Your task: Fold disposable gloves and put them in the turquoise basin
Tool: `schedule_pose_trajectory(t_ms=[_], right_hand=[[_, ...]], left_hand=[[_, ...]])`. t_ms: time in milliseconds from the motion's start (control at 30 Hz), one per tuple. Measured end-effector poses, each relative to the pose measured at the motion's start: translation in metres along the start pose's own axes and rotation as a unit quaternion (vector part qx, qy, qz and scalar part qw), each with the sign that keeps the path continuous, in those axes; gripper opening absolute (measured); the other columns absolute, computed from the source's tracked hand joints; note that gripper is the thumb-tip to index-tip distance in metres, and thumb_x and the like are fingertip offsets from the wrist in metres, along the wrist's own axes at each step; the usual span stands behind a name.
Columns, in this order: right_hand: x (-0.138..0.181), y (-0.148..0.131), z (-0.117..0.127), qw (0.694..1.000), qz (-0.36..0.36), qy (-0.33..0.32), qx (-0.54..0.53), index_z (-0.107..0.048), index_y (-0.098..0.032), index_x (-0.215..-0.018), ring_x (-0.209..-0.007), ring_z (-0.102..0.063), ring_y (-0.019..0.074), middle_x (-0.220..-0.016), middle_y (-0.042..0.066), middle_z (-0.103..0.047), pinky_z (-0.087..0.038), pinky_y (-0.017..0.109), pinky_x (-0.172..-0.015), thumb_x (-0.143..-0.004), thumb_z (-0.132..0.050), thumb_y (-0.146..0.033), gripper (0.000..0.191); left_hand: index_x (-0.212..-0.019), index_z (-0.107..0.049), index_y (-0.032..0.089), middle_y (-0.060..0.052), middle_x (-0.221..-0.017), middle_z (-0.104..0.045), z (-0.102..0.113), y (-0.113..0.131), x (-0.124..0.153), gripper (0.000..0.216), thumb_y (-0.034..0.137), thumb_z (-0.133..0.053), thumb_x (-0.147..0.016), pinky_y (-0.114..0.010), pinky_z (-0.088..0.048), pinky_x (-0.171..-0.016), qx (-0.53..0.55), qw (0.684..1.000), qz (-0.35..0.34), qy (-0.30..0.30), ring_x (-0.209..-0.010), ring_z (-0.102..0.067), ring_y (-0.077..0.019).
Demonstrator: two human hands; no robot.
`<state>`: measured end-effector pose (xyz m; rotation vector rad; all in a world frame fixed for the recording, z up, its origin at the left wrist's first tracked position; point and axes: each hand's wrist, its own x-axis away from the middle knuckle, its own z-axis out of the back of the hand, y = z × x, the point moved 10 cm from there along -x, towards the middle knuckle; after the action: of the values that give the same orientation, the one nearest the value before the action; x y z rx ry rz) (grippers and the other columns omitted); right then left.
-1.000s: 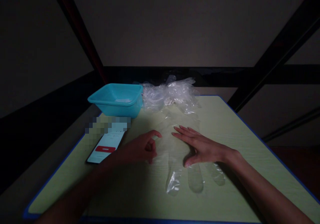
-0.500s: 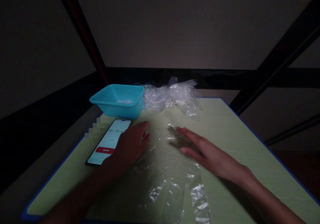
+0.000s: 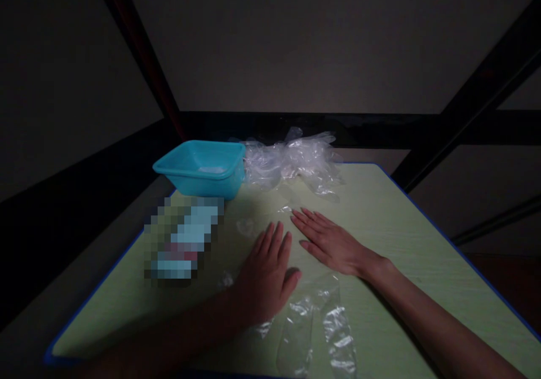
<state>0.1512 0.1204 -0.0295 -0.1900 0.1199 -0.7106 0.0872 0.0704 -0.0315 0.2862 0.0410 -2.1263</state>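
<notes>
Hands: two. The left hand [image 3: 266,272] lay palm down on one clear glove [image 3: 310,300], fingers extended, gripping nothing. The right hand [image 3: 329,243] rested flat by the glove's upper right part, fingers straight, likewise gripping nothing. The glove was spread from mid-desk [image 3: 406,255] toward the near edge; three of its fingers could be made out, pointing that way, the rest partly hidden under the left hand.

Tubs: one, blue [image 3: 207,186], at the far-left corner, holding one whitish item [image 3: 211,170], kind unclear. Heaps: one, of clear plastic [image 3: 293,162], at the far edge just beside the tub; pieces too tangled to count. Phones: one [image 3: 192,238], pixelated, near the left edge.
</notes>
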Motion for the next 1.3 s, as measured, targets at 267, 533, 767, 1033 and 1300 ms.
schedule_pose_trajectory(t_ms=[267,533,767,1033,1300], right_hand=[[0.004,0.004,-0.001,0.999,-0.033,-0.007,0.037,-0.029,-0.016,-0.142,-0.138,-0.014,0.0281,-0.149,0.009,-0.024,-0.021,0.049,-0.11,-0.093,-0.029,-0.045,0.057],[0.003,0.006,-0.004,0.998,-0.056,-0.016,0.019,-0.028,-0.017,-0.143,-0.138,-0.011,0.0288,-0.15,0.008,-0.02,-0.018,0.053,-0.11,-0.093,-0.029,-0.046,0.057],[0.024,0.005,0.0,0.981,-0.19,-0.04,0.008,-0.034,-0.012,-0.14,-0.134,-0.018,0.0386,-0.148,0.017,-0.023,-0.025,0.061,-0.104,-0.088,-0.036,-0.057,0.069],[0.006,-0.011,0.03,0.993,-0.091,0.079,0.012,-0.045,-0.005,-0.132,-0.126,-0.043,0.0249,-0.138,0.017,-0.044,-0.036,0.043,-0.105,-0.092,-0.027,-0.022,0.047],[0.003,0.008,-0.001,0.992,-0.123,0.023,0.031,-0.032,-0.008,-0.141,-0.137,-0.017,0.0296,-0.148,0.015,-0.024,-0.021,0.049,-0.11,-0.092,-0.031,-0.05,0.064]], left_hand=[[-0.136,-0.038,0.01,-0.021,-0.146,-0.028,0.001,0.0,0.002,0.059,0.042,-0.047,-0.086,-0.057,-0.026,-0.104,-0.009,1.0,0.012,-0.012,-0.135,-0.02,-0.0401],[-0.135,-0.041,0.013,-0.018,-0.146,-0.031,0.002,-0.004,0.001,0.059,0.046,-0.048,-0.086,-0.057,-0.027,-0.103,0.005,0.999,0.028,-0.018,-0.134,-0.023,-0.0388],[-0.127,-0.048,0.009,-0.02,-0.14,-0.039,0.024,-0.024,-0.01,0.048,0.039,-0.045,-0.089,-0.056,-0.029,-0.103,0.004,0.999,0.045,0.02,-0.131,-0.033,-0.0342],[-0.127,-0.046,0.002,-0.023,-0.137,-0.043,0.022,-0.025,-0.016,0.048,0.034,-0.038,-0.091,-0.05,-0.033,-0.105,0.003,0.999,0.032,0.035,-0.131,-0.036,-0.0314],[-0.129,-0.039,-0.006,-0.029,-0.14,-0.034,0.0,-0.031,-0.017,0.065,0.044,-0.044,-0.088,-0.049,-0.032,-0.105,-0.034,0.999,0.036,-0.003,-0.132,-0.03,-0.0364]])
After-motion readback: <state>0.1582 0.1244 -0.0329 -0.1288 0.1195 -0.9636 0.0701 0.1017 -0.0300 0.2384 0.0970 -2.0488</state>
